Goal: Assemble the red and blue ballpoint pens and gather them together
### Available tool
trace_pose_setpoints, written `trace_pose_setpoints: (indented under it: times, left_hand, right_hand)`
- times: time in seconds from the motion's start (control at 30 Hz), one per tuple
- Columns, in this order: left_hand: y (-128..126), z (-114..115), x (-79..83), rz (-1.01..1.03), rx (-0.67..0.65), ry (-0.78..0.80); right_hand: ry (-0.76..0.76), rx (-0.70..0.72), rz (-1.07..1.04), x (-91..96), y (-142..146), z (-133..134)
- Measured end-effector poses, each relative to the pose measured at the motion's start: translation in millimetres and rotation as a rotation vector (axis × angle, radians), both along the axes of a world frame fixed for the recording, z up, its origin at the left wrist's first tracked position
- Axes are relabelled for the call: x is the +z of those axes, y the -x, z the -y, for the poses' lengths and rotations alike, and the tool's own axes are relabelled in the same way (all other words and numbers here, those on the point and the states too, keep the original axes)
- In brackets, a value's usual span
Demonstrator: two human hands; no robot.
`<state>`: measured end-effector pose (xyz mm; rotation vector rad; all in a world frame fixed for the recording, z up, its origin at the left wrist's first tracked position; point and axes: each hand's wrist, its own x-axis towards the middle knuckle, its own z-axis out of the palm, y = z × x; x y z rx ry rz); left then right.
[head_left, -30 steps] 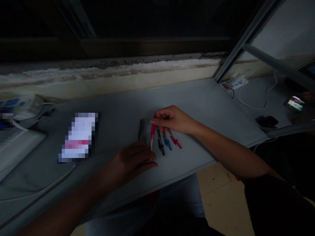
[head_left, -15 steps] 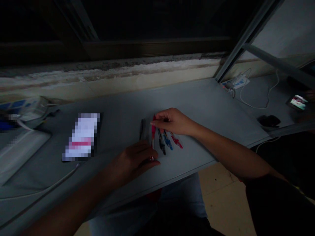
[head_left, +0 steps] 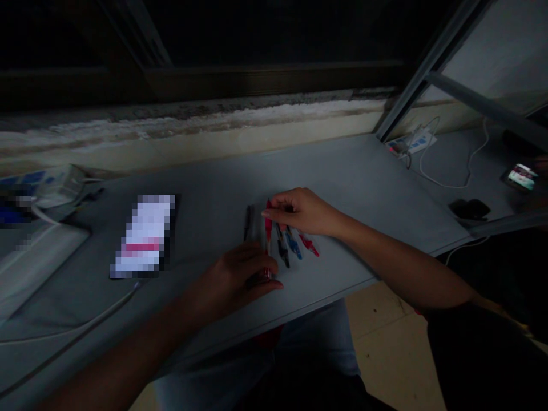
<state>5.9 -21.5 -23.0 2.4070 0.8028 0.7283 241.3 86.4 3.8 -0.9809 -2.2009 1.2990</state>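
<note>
A red pen [head_left: 268, 231] stands lengthwise on the grey desk [head_left: 342, 188] between my two hands. My right hand [head_left: 299, 212] pinches its upper part, and my left hand [head_left: 233, 277] curls around its lower end, which is mostly hidden by my fingers. Just right of it lie a black pen [head_left: 282, 246], a blue pen [head_left: 293, 245] and a smaller red pen [head_left: 309, 245], their upper parts under my right hand. A dark pen [head_left: 248, 222] lies apart, above my left hand.
A pixelated white-and-pink object [head_left: 145, 237] lies left of my hands, with a cable below it. A pale tray-like item [head_left: 34, 262] sits at far left. Farther right are a power strip [head_left: 411, 142], a lit phone [head_left: 522, 177] and a black object [head_left: 468, 209].
The red pen has swung more upright in view. My left hand has slid slightly right toward its lower end. The view has shifted slightly.
</note>
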Motion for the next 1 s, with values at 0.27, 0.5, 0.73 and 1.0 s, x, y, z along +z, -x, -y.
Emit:
trace_pose_setpoints:
  times: [0.27,0.5,0.73,1.0]
  left_hand:
    - [-1,0,0.6,-0.017,-0.017,-0.051]
    - [6,-4,11.5,-0.131,0.251,-0.204]
    - [23,-12,16.5,-0.477,0.645,0.037]
    - [21,-16,20.0,-0.371,0.69,0.211]
  right_hand:
    - [-0.032,-0.055,0.004,-6.9,3,1]
    - [-0.206,-0.145,0.162,-9.9,1,-6]
    - [-0.387,0.047,0.141,-1.1,-3,-1]
    - [-0.444,0.212,0.182,3.8,5,10]
